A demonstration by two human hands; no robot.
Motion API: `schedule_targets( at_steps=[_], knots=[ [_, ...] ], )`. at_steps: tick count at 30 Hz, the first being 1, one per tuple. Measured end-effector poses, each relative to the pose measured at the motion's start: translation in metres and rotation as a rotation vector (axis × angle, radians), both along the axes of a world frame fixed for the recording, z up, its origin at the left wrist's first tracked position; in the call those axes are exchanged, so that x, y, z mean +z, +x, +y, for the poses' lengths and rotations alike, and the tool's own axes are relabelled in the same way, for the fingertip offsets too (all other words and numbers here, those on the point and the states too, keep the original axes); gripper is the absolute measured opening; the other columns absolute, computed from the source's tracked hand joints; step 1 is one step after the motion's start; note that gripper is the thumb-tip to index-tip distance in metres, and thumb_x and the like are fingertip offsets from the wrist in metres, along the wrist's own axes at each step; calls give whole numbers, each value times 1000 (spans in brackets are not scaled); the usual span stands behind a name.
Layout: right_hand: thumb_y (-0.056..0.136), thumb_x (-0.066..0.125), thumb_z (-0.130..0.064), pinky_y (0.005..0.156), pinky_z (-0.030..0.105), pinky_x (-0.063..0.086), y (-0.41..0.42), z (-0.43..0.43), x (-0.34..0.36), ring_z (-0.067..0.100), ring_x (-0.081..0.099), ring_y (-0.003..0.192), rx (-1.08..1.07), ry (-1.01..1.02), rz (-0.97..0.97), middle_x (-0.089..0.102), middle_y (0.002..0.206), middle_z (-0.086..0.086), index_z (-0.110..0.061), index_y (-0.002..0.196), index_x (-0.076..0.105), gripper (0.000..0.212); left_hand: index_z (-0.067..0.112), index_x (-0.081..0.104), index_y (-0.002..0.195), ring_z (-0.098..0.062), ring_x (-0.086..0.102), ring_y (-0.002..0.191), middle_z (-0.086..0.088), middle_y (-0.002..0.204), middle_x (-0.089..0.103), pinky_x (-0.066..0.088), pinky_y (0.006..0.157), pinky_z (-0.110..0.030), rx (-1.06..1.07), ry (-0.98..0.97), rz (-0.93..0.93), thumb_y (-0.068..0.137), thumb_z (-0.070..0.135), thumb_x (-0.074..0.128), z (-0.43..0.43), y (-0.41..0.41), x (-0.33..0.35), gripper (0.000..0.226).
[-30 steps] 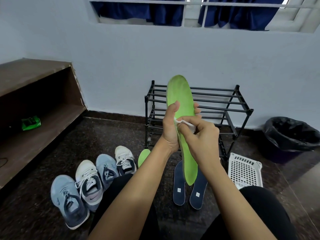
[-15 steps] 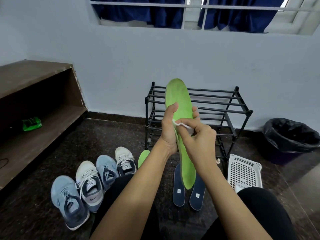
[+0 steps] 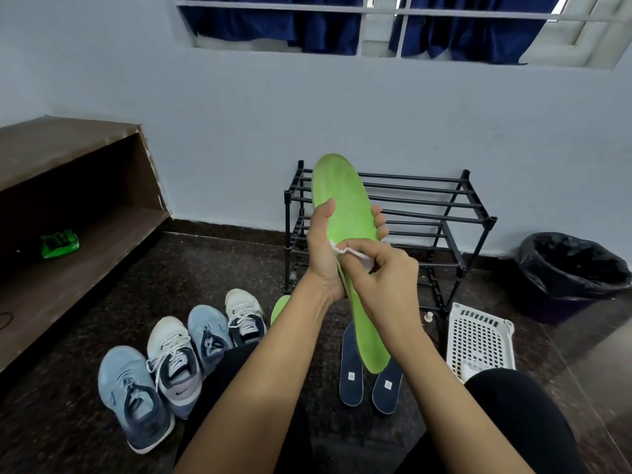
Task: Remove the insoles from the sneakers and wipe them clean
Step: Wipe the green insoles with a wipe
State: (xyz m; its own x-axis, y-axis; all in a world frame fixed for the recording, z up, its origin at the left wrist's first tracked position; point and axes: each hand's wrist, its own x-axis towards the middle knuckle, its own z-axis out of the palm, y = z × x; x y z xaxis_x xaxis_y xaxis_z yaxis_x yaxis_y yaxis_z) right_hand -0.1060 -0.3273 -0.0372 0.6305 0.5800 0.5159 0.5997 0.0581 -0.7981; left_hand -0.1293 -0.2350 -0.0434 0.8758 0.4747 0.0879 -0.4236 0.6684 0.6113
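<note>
One green insole point(image 3: 342, 196) is held nearly upright in front of the person, broad end up. The left hand point(image 3: 323, 254) has its grip clamped round the insole's middle, thumb on the near edge and fingers wrapped behind. The right hand point(image 3: 383, 271) has its grip pinched on a small white wipe point(image 3: 359, 256), which it presses against the insole just below the left thumb. On the dark floor point(image 3: 205, 268) beneath lie two navy insoles point(image 3: 350, 367) side by side, and a second green insole point(image 3: 279, 307) shows partly behind the left forearm. Four sneakers point(image 3: 176, 364) sit in a row to the left. Behind the hands is a black shoe rack point(image 3: 444, 213). To its right are a white basket point(image 3: 478, 336) and a black-lined bin point(image 3: 574, 268).
</note>
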Motion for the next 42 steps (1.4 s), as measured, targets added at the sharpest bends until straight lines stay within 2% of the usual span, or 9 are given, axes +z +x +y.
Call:
schedule_targets(
  at_steps=[4,7,9,13,22,29,33,37,42],
  knots=[
    [81,69,-7,64,0,37,7,8,3,-11,57,70,-88,25,-10,71,80,-3,-18,85,77,14,6,61,111,-16,62,94,-6,103,63,54,83,-27,-12,-23,67,44,53,85,-8,2,0,85],
    [82,69,-7,66,0,38,2,4,1,-11,57,75,-102,41,-31,68,78,-10,-18,86,76,14,4,65,110,-19,65,100,-9,104,68,54,89,-30,11,37,96,52,50,77,-5,-1,1,75],
    [82,69,-7,65,2,39,-2,-3,0,-9,59,73,-45,14,18,67,76,-17,-24,85,76,18,1,65,112,-21,68,96,-12,105,68,53,91,-32,18,68,86,47,50,83,1,-3,2,84],
    [82,69,-9,59,7,40,-10,-10,-2,-3,61,67,66,-28,124,69,72,-17,-25,82,75,17,1,61,114,-21,63,90,-11,103,65,51,81,-34,6,59,-16,50,56,83,12,-3,2,87],
    [81,69,-6,63,2,36,6,8,-1,-13,55,65,-131,13,-4,73,78,-4,-18,84,77,14,4,64,111,-17,63,92,-8,100,66,54,82,-28,57,21,51,35,53,90,-3,2,-2,94],
    [80,71,-8,59,3,38,-12,-10,-1,-9,59,67,40,-54,4,65,70,-16,-19,85,77,14,-1,57,120,-22,60,88,-12,105,62,48,84,-35,2,37,-48,51,52,85,16,-4,5,91],
    [80,73,-11,64,2,39,-16,-7,-1,-5,62,73,38,-17,16,69,74,-12,-19,84,77,10,-2,54,120,-23,55,89,-13,103,59,45,84,-35,-28,13,-142,59,54,78,16,-4,6,86],
    [80,70,-4,62,1,38,-4,6,1,-3,60,71,-75,32,-75,73,77,-1,-16,83,77,14,0,57,118,-22,57,91,-12,102,61,48,85,-31,-23,30,-80,56,55,81,4,-4,3,86],
    [80,69,-5,71,31,52,5,13,1,18,68,74,-142,59,-180,74,82,2,-14,86,77,14,2,58,118,-21,60,97,-11,104,62,46,93,-32,-21,39,-62,53,58,82,0,-4,3,90]
  ],
)
